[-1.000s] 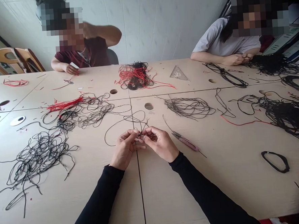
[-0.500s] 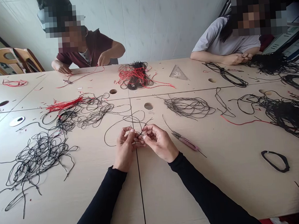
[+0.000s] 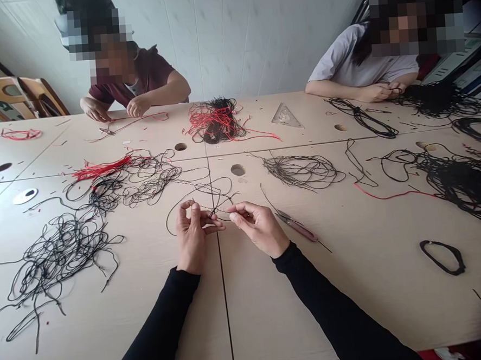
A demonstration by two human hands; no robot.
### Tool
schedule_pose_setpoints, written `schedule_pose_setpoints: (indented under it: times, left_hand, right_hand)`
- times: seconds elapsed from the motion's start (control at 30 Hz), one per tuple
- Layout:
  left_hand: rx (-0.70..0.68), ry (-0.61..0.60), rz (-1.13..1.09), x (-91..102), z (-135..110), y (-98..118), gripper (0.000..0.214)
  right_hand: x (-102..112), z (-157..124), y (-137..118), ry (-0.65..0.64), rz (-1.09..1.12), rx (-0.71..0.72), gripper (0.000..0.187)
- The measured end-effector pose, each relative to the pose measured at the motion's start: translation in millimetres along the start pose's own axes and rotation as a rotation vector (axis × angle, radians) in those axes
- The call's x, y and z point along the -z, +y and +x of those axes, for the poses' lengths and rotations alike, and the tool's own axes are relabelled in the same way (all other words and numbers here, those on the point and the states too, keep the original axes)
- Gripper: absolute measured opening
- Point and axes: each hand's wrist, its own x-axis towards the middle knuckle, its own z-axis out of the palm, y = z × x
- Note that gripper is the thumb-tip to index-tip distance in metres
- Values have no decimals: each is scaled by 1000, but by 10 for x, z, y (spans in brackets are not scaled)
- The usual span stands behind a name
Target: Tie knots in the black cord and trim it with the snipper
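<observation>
My left hand (image 3: 192, 232) pinches a thin black cord (image 3: 169, 216) just above the table, with a small knot or crossing of it by the fingertips. My right hand (image 3: 259, 225) is a short gap to the right, thumb and forefinger closed on a strand of the same cord. Loose loops of this cord spread on the table beyond both hands. Thread snips (image 3: 298, 227) with pinkish handles lie to the right of my right hand. The exact form of the knot is too small to tell.
Black cord heaps lie at left (image 3: 61, 256) and right (image 3: 464, 177), a looser coil (image 3: 305, 170) in the middle. Red cords (image 3: 105, 167), a clear triangle ruler (image 3: 285, 116) and a black band (image 3: 443, 257) are also about. Two people work with cords across the table.
My hands have moved apart: the left went slightly left, and a strand now stretches between them. Across the table, the left person's raised hand has come down and left.
</observation>
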Motion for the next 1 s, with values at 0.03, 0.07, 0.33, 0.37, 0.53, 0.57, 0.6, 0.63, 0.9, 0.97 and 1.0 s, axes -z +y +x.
schedule_pose_setpoints:
  times: [0.03,0.07,0.33,0.37,0.53,0.57,0.6,0.63,0.9,0.97,1.0]
  left_hand:
    - [-17,24,-3,15,15,4,25]
    - [-31,47,-3,28,28,8,25]
    - [-11,20,13,-11,-17,51,27]
    - [4,-10,15,-29,-38,56,28]
    - [111,-135,-7,-102,-115,77,27]
    - [141,-161,-12,-109,-121,80,27]
    - [171,-188,-9,-113,-124,83,28]
    - [195,-216,4,-114,-126,85,29]
    - [46,-180,235,-104,-125,54,24]
    - [42,-184,231,-104,-124,45,24]
    - [49,-186,222,-104,-123,40,23]
  right_hand:
    - [4,-1,-6,-2,-15,4,22]
    - [7,-3,-11,-2,-30,8,22]
    - [-24,-7,-7,-29,-59,-14,26]
    - [-33,-6,-6,-41,-38,-19,28]
    - [-36,5,0,-71,112,-4,27]
    - [-26,7,4,-58,110,-9,26]
    - [-16,10,11,-45,96,-13,26]
    - [-6,11,17,-38,82,-15,25]
    - [7,8,25,-6,-22,2,26]
    - [3,7,26,0,-11,-15,26]
    - [1,6,28,3,-6,-25,27]
